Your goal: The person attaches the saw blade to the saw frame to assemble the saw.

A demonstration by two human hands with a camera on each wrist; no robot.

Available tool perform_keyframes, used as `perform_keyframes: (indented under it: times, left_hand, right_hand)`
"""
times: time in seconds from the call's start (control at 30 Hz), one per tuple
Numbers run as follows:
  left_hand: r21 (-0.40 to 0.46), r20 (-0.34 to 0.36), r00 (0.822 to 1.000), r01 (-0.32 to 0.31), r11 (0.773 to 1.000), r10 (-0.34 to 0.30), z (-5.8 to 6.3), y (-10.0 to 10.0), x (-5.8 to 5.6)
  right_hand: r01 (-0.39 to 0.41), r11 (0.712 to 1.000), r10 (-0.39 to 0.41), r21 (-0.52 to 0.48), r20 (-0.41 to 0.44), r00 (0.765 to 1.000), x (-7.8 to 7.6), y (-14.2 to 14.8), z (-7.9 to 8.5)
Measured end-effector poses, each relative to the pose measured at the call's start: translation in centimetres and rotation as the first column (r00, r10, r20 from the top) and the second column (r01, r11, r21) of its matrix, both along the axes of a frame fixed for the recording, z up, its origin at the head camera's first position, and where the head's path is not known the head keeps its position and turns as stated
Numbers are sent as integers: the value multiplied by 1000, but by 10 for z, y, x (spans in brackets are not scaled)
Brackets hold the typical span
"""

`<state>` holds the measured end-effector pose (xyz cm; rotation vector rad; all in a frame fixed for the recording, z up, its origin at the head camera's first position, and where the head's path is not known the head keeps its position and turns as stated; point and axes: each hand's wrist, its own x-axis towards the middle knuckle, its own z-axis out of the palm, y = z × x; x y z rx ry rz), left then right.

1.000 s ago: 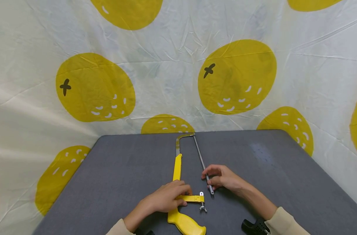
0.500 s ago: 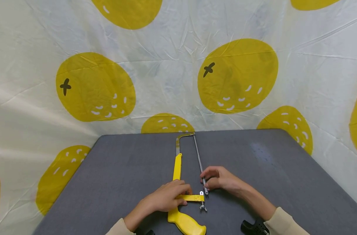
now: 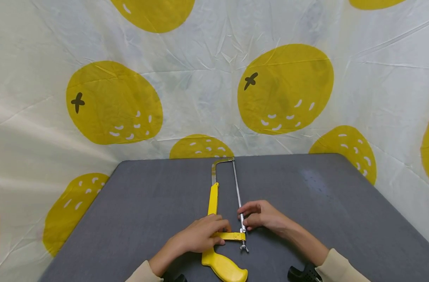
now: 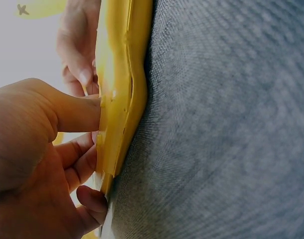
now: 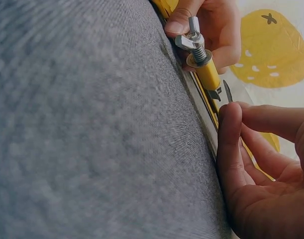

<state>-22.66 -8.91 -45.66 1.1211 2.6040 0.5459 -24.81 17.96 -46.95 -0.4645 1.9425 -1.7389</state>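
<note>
A yellow hacksaw frame (image 3: 213,199) lies lengthwise, its handle (image 3: 225,268) toward me and its curved metal end at the table's far edge. My left hand (image 3: 205,234) holds the frame where the short yellow arm (image 3: 232,236) branches off. Between thumb and fingers, my right hand (image 3: 265,216) pinches the near part of the grey saw blade (image 3: 237,184). The blade's far end meets the frame's curved tip. In the right wrist view, the blade's near tip (image 5: 227,89) sits close beside the blade holder (image 5: 215,93), below the wing nut (image 5: 194,41).
The dark grey table (image 3: 158,196) reaches back to a white curtain (image 3: 200,98) printed with yellow fruit. Black wrist gear (image 3: 304,273) sits by the right sleeve (image 3: 341,268).
My right hand has swung the blade's near end left, from outside the short arm to right at its holder. The left hand and frame have stayed put.
</note>
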Motion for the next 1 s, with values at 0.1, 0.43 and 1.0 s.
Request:
perform_keyframes:
  times: [0.1,0.43,1.0]
  left_hand:
    - [-1,-1,1000,0,1000,0,0,0,-1]
    - [3,-22,1000,4,1000,-4,3,1,0]
    - [-4,-17,1000,7,1000,-7,2,1,3]
  right_hand:
    - [8,1000,-8,11,-12,1000,0,-1,0]
    - [47,999,-46,19,-30,998,1,-4,0]
    - [95,993,-93,64,-40,995,6,-9,1]
